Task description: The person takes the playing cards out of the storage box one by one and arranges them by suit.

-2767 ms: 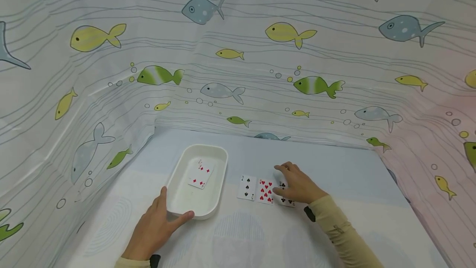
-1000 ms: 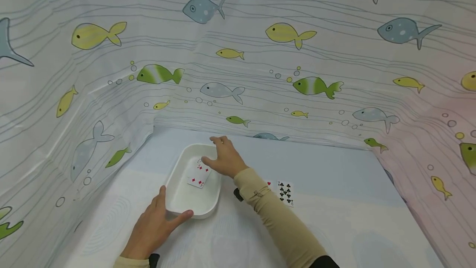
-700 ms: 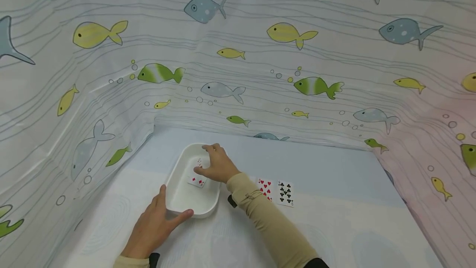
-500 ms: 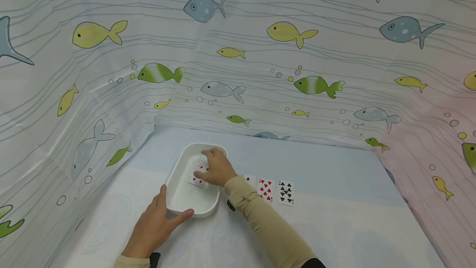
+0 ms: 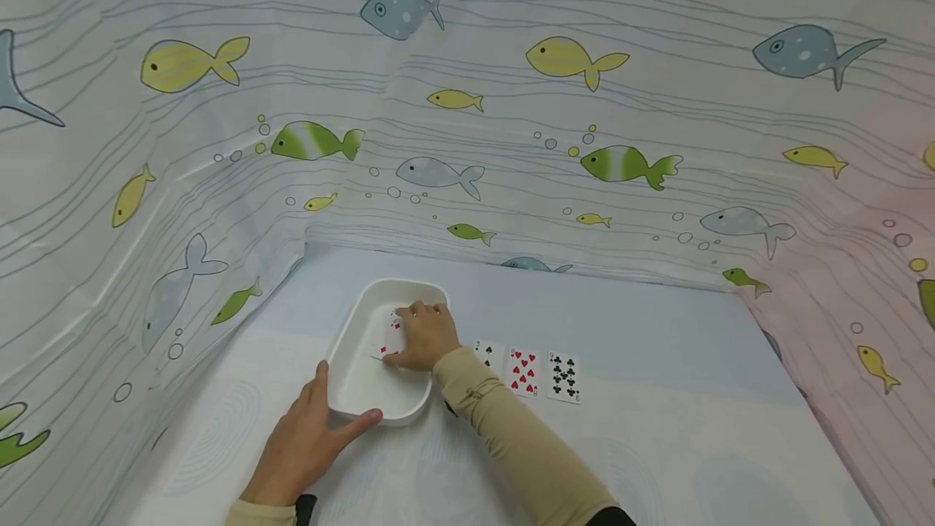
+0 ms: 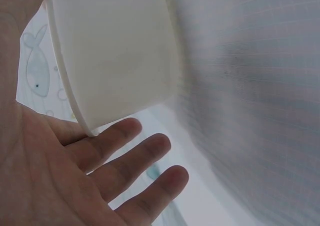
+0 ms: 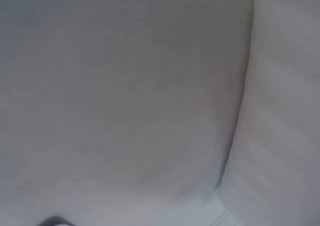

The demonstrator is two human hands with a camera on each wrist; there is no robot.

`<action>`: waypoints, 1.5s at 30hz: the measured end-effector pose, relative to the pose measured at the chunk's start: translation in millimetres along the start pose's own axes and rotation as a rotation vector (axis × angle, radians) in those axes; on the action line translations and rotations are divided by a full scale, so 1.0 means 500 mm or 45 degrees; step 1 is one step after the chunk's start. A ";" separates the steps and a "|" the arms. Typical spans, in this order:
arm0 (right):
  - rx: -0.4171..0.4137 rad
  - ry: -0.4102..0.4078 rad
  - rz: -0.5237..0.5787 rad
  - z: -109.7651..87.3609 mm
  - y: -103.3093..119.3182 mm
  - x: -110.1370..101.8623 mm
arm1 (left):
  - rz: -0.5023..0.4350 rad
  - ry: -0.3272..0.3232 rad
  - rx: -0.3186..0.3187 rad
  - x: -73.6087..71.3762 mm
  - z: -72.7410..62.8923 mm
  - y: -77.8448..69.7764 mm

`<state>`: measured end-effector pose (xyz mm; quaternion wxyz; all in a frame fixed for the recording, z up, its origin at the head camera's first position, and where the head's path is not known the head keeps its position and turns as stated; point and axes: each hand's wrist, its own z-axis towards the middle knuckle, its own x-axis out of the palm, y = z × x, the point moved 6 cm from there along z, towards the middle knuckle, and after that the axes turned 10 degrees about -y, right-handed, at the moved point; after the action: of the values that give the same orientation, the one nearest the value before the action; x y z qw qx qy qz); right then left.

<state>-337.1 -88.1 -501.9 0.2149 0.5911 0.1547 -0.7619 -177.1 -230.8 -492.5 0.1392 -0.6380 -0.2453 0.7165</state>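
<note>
My left hand (image 5: 292, 441) rests at the near left corner of a white plastic tray (image 5: 351, 376), its thumb on the near rim and index finger along the left side. In the left wrist view, the other fingers (image 6: 155, 146) stretch out almost straight beside the tray wall. Inside the tray, my right hand (image 5: 427, 337) holds a diamonds playing card (image 5: 387, 341) by its ends: thumb at the near end, curled fingertips at the far end. Part of this card is hidden under the hand. At its far corner, another card's printed corner peeks out. The right wrist view shows no fingers.
To the right of the tray, a three of spades (image 5: 487, 353), a hearts card (image 5: 523, 372) and a clubs card (image 5: 564, 377) lie face up in a row. The right sleeve (image 5: 511, 437) overlaps the spades card. A fish-print curtain (image 5: 467, 120) surrounds the pale table (image 5: 672, 396).
My right hand has left the clubs card, crossed left over the row and come down onto the diamonds card in the tray. My left hand has stayed put at the tray.
</note>
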 end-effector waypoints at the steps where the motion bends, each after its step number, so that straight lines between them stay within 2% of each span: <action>1: -0.010 0.004 -0.029 0.000 0.001 0.000 | -0.001 0.000 0.002 0.000 0.000 0.000; 5: -0.024 0.026 -0.075 -0.002 0.003 0.004 | -0.004 0.011 0.003 0.001 -0.001 -0.003; 15: -0.030 0.049 -0.066 0.001 0.003 0.011 | 0.009 -0.004 0.014 -0.003 -0.002 -0.007; 33: -0.033 0.029 -0.071 0.000 0.003 0.009 | -0.001 0.003 0.000 -0.002 0.000 -0.002; 45: -0.026 0.004 -0.024 0.001 0.000 0.010 | -0.003 0.029 -0.021 0.001 0.000 -0.002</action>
<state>-338.5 -88.9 -506.5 0.2134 0.5887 0.1685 -0.7613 -177.3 -229.8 -492.4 0.1374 -0.6470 -0.2504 0.7069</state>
